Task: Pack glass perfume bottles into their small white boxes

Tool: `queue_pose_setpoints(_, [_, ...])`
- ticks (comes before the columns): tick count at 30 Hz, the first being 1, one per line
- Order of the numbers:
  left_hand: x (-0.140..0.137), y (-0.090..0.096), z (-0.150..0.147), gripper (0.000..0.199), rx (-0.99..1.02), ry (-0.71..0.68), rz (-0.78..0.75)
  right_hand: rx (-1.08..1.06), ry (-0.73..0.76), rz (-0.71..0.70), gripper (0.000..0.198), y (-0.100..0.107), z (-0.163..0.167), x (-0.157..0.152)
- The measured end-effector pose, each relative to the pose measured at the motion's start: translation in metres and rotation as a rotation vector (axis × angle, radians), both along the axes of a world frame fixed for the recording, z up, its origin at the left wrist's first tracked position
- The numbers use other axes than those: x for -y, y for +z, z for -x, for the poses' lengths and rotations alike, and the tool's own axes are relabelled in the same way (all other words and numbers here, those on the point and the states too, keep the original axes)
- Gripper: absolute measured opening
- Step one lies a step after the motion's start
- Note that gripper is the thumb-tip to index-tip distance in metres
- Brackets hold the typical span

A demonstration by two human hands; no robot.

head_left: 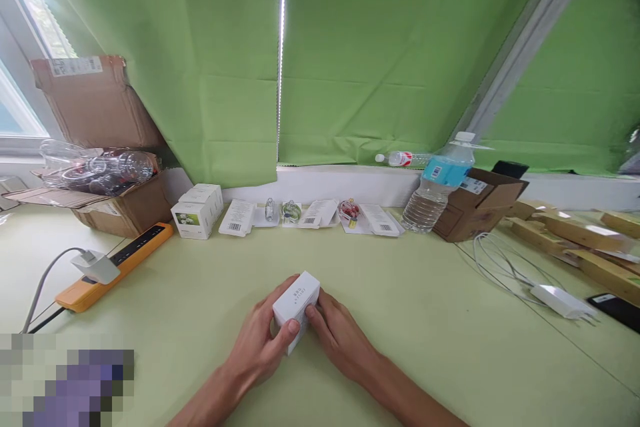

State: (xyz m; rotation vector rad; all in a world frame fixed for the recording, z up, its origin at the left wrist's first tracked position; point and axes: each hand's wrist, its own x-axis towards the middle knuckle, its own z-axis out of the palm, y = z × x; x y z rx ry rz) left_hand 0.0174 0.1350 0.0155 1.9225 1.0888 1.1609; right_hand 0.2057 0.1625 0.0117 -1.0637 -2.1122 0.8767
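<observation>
Wht oblong box (291, 305), grey txt (299, 293) on top, pinched btwn L hand (260, 335) & R hand (345, 331).

An orange power strip (143, 244) lay left of the left hand (257, 337), a white charger (100, 269) on it. Farther from that hand stood an open cardboard box (140, 205) heaped with clear plastic (123, 167). Ahead and to the right of the right hand (345, 333), a water bottle (426, 207) stood beside a brown carton (460, 217). Right of that hand lay a white adapter (557, 300). Green curtains (380, 67) hung beyond both hands.
</observation>
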Motion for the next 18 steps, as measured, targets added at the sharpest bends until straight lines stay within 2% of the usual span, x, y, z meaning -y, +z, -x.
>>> queue_pose_setpoints(7, [0.002,0.008,-0.005,0.058,-0.021,0.005,0.052,0.007,0.016,-0.060,0.032,0.003,0.002,-0.001])
queue_pose_setpoints(14, [0.003,-0.005,0.003,0.060,-0.047,0.011,0.007,0.052,0.006,-0.072,0.042,0.001,0.001,-0.004])
queue_pose_setpoints(18, [0.007,-0.002,0.001,0.056,-0.046,0.039,0.047,0.055,-0.002,-0.062,0.044,-0.001,0.001,-0.005])
